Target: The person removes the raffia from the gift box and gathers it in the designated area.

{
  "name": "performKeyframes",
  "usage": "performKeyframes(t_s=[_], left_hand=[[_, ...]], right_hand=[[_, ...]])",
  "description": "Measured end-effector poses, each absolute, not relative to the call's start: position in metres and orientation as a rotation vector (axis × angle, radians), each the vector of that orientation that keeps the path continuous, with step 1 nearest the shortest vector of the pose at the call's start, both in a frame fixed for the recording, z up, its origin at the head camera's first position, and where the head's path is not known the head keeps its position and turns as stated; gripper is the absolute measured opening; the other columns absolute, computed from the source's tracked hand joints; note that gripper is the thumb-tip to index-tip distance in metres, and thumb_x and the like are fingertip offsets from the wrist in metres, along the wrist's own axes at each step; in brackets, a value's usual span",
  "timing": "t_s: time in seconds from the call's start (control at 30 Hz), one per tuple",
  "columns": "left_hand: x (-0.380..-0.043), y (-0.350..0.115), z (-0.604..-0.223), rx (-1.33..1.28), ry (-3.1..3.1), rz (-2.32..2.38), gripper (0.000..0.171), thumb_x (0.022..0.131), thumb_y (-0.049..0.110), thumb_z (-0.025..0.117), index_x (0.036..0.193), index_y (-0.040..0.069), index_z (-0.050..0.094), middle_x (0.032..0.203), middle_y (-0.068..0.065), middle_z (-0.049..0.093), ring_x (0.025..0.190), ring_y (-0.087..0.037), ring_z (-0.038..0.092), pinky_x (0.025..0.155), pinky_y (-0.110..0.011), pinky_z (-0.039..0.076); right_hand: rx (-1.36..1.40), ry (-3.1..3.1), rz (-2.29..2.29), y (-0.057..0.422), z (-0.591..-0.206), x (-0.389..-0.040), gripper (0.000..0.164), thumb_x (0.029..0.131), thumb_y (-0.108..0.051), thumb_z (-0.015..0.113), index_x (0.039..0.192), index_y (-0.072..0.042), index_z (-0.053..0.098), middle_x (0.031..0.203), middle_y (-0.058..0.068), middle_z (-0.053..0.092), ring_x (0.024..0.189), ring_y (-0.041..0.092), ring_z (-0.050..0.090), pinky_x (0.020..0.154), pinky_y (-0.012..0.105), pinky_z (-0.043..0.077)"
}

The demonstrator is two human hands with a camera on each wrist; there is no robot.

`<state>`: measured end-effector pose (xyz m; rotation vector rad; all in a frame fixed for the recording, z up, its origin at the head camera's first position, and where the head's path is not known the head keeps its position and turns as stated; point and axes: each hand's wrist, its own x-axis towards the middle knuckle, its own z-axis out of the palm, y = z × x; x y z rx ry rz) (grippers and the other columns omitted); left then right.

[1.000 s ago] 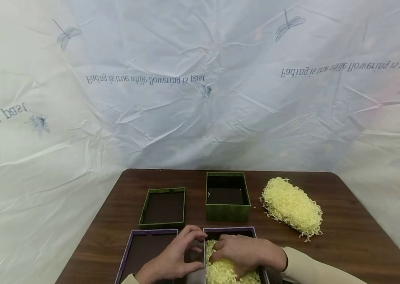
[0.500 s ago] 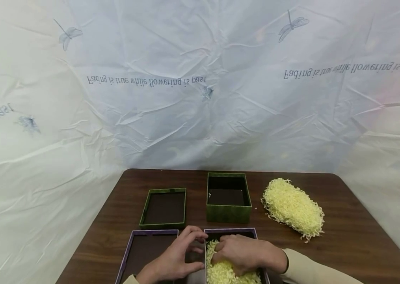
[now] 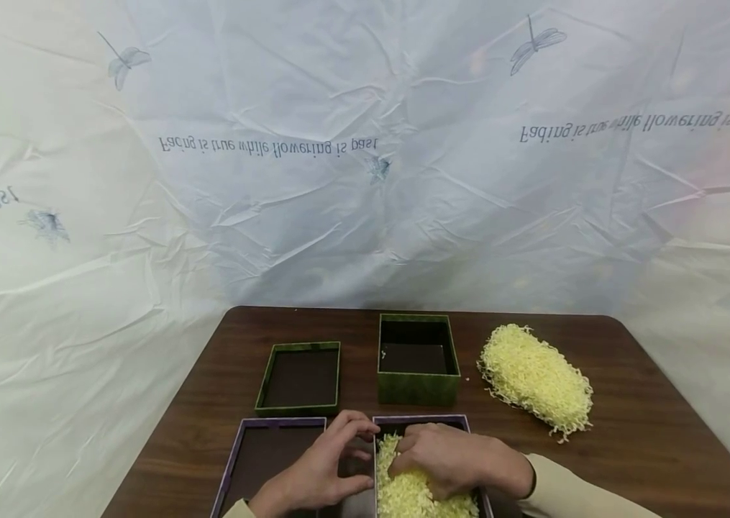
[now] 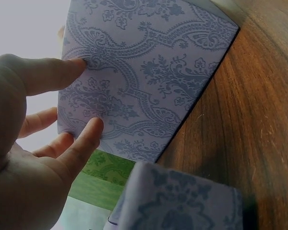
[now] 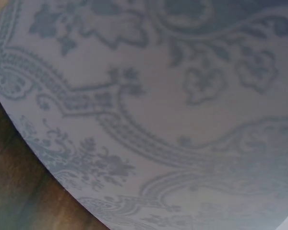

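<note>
In the head view, pale yellow shredded paper (image 3: 403, 496) fills much of a purple-edged box (image 3: 419, 419) at the front of the table. My right hand (image 3: 449, 460) is down inside that box, knuckles bent, with the fingertips buried in the shreds. At the box's left side is my left hand (image 3: 322, 467), thumb and fingers spread. Seen from the left wrist, fingertips of the left hand (image 4: 43, 124) touch the floral-patterned side wall (image 4: 144, 72), and other fingers reach its top edge. Only the box's patterned outside (image 5: 149, 120) fills the right wrist view, so the right hand is hidden there.
A shallow purple-edged lid (image 3: 274, 446) lies left of the box, partly behind the left forearm. Farther back stand a green lid (image 3: 300, 378) and a deeper green box (image 3: 416, 388). A heap of yellow shredded paper (image 3: 533, 378) rests at right on the brown table (image 3: 636, 432).
My right hand has shifted slightly to the right within the shredded paper. The left hand stays at the box's side, and the boxes and lids have not moved.
</note>
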<state>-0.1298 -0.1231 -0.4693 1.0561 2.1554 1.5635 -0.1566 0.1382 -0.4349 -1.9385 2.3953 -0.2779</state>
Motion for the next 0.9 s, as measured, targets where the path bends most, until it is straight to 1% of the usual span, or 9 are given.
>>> performKeyframes(t_s=[0.1,0.2,0.37,0.53,0.73,0.9], left_hand=[[-0.131,-0.123,-0.47,1.054,2.154,1.56,0.059,0.088,0.014,0.073,0.138,0.008,0.042,0.135,-0.008,0.034,0.123,-0.025,0.049,0.092,-0.03,0.056],[-0.131,-0.123,-0.47,1.042,2.146,1.562,0.059,0.088,0.014,0.073,0.138,0.008,0.042,0.135,-0.008,0.034,0.123,-0.026,0.048,0.092,-0.031,0.056],[-0.131,-0.123,-0.47,1.028,2.157,1.561,0.058,0.088,0.011,0.073,0.137,0.011,0.043,0.135,-0.007,0.034,0.123,-0.022,0.048,0.092,-0.033,0.057],[-0.131,-0.123,-0.47,1.031,2.175,1.553,0.058,0.087,0.011,0.074,0.137,0.014,0.043,0.135,-0.006,0.035,0.122,-0.019,0.048,0.091,-0.033,0.057],[-0.13,-0.122,-0.469,1.031,2.174,1.555,0.059,0.087,0.007,0.073,0.137,0.014,0.043,0.135,-0.007,0.034,0.122,-0.017,0.048,0.091,-0.033,0.057],[-0.129,-0.122,-0.469,1.042,2.176,1.542,0.059,0.087,0.003,0.071,0.137,0.013,0.042,0.135,-0.008,0.033,0.123,-0.017,0.048,0.091,-0.033,0.057]], right_hand=[[-1.946,2.423,-0.27,0.139,-0.432,-0.156,0.071,0.053,0.006,0.066,0.114,-0.031,0.068,0.095,-0.017,0.063,0.084,-0.001,0.053,0.073,0.009,0.044],[-1.965,2.448,-0.267,0.141,-0.429,-0.155,0.071,0.051,0.004,0.065,0.114,-0.03,0.068,0.095,-0.017,0.062,0.084,0.0,0.053,0.072,0.008,0.043],[-1.997,2.461,-0.307,0.144,-0.426,-0.157,0.071,0.05,0.003,0.067,0.113,-0.027,0.068,0.096,-0.015,0.063,0.086,0.0,0.054,0.076,0.008,0.044],[-1.997,2.446,-0.366,0.148,-0.425,-0.159,0.073,0.049,0.006,0.065,0.115,-0.026,0.068,0.099,-0.013,0.064,0.091,0.0,0.056,0.08,0.007,0.045],[-1.973,2.467,-0.39,0.152,-0.42,-0.159,0.075,0.048,0.008,0.062,0.116,-0.023,0.068,0.101,-0.012,0.065,0.096,0.002,0.058,0.085,0.011,0.048],[-1.959,2.457,-0.455,0.155,-0.416,-0.16,0.077,0.048,0.011,0.061,0.118,-0.022,0.067,0.102,-0.011,0.065,0.096,0.002,0.058,0.083,0.009,0.047]])
